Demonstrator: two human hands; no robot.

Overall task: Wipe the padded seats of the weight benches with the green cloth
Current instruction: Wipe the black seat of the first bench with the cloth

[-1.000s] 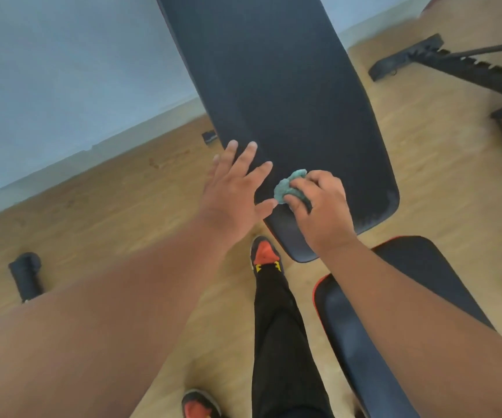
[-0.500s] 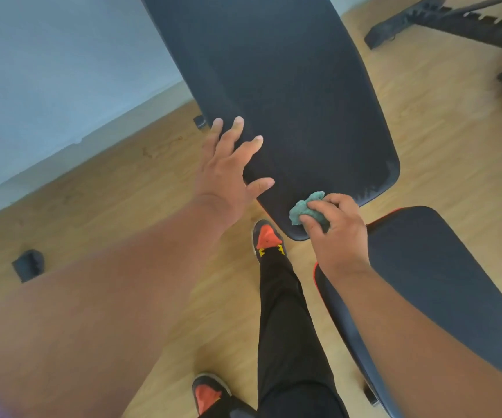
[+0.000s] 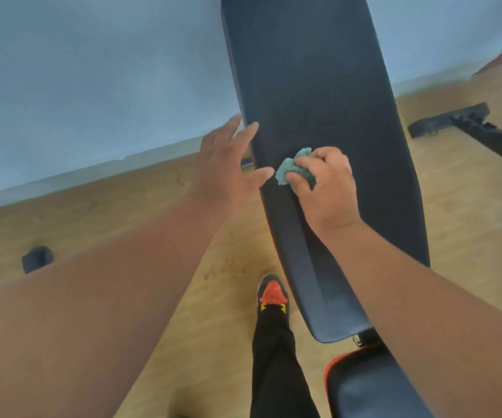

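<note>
Green cloth (image 3: 292,170) moved up backrest pad (image 3: 319,116); markings unreadable, seemingly.

Pale blue wall (image 3: 77,79), wooden floor (image 3: 141,218) — daylight, soft

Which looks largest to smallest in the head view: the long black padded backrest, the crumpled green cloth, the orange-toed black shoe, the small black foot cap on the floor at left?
1. Long black padded backrest
2. Orange-toed black shoe
3. and 4. Crumpled green cloth, partly hidden by the right hand, and small black foot cap: too alike to rank.
</note>
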